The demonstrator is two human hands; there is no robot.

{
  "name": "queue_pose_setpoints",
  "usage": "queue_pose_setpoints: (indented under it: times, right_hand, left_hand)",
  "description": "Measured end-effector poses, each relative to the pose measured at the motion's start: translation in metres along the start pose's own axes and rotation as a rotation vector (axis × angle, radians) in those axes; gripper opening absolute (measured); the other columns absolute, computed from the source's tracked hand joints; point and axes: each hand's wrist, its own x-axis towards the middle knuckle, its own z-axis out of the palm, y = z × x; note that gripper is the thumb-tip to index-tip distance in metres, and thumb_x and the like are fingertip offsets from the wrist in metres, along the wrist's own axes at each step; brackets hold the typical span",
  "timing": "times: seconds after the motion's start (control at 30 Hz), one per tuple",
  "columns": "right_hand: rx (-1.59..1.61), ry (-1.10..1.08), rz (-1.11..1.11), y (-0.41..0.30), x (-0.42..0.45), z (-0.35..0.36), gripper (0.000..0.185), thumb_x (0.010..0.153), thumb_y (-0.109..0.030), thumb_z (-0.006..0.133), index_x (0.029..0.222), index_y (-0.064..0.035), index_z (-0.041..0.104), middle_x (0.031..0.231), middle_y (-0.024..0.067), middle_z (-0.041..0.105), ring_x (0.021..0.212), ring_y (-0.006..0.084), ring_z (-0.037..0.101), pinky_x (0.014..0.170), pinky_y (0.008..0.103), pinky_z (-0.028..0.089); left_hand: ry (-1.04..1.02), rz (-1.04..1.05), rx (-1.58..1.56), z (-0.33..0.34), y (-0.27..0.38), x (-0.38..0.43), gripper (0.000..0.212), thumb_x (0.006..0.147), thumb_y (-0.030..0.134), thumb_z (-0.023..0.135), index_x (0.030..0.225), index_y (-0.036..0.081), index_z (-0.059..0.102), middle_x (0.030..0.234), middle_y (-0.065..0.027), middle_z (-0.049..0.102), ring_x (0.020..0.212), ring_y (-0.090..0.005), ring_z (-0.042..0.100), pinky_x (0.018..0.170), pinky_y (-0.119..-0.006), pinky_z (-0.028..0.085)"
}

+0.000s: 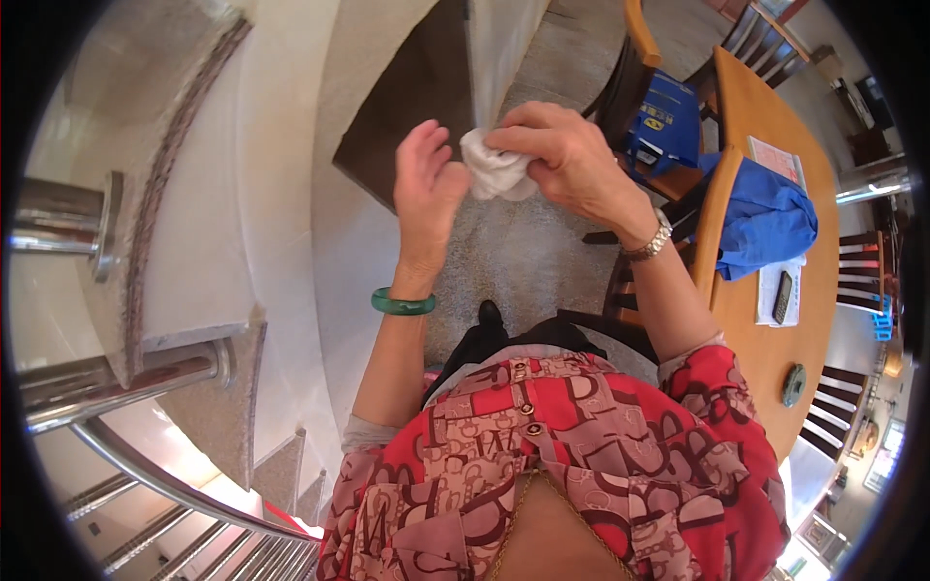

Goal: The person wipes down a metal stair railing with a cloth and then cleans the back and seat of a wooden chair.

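In front of my chest, my right hand [570, 156] pinches a crumpled white cloth [498, 168] between thumb and fingers. My left hand [430, 171] is raised just to the left of the cloth, its fingers loosely curled and apart with nothing seen in them. Its thumb side comes close to the cloth's left edge; whether they touch I cannot tell. A green bangle [403, 301] circles my left wrist, and a metal-band watch [654, 238] is on the right one.
A granite staircase [192, 145] with a steel railing [196, 501] curves along the left. At right stands a wooden table [763, 378] bearing blue fabric [770, 214], a remote control [782, 298] and papers. A blue bag [665, 120] rests on a wooden chair [643, 36].
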Motion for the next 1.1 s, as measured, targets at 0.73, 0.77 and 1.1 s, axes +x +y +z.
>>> queue_pose_setpoints:
  times: [0.73, 0.77, 1.1]
  right_hand:
    - [-0.109, -0.057, -0.776, -0.029, 0.121, 0.056, 0.014, 0.064, -0.009, 0.064, 0.076, -0.0043, 0.06, 0.093, 0.0094, 0.055, 0.111, 0.0257, 0.049, 0.096, 0.0413, 0.039]
    - [-0.105, -0.101, -0.809, -0.03, 0.123, 0.056, 0.011, 0.064, -0.01, 0.064, 0.072, -0.0046, 0.059, 0.09, 0.008, 0.054, 0.11, 0.0247, 0.049, 0.096, 0.0408, 0.038]
    - [-0.046, -0.099, -0.892, -0.029, 0.134, 0.053, 0.022, 0.066, -0.022, 0.067, 0.082, -0.008, 0.059, 0.083, 0.003, 0.051, 0.103, 0.0208, 0.049, 0.092, 0.0409, 0.04]
  left_hand:
    - [0.285, -0.118, -0.186, -0.076, 0.022, -0.003, 0.048, 0.078, -0.003, 0.062, 0.122, 0.001, 0.044, 0.117, -0.007, 0.052, 0.106, -0.0171, 0.053, 0.093, -0.031, 0.043]
    - [0.287, -0.117, -0.185, -0.072, 0.022, -0.001, 0.048, 0.078, -0.003, 0.062, 0.122, 0.001, 0.044, 0.117, -0.007, 0.052, 0.106, -0.0171, 0.053, 0.093, -0.031, 0.043]
    - [0.248, -0.033, -0.261, -0.064, 0.024, 0.01, 0.064, 0.077, 0.002, 0.066, 0.134, 0.006, 0.037, 0.129, -0.006, 0.047, 0.118, -0.0177, 0.048, 0.098, -0.034, 0.041]
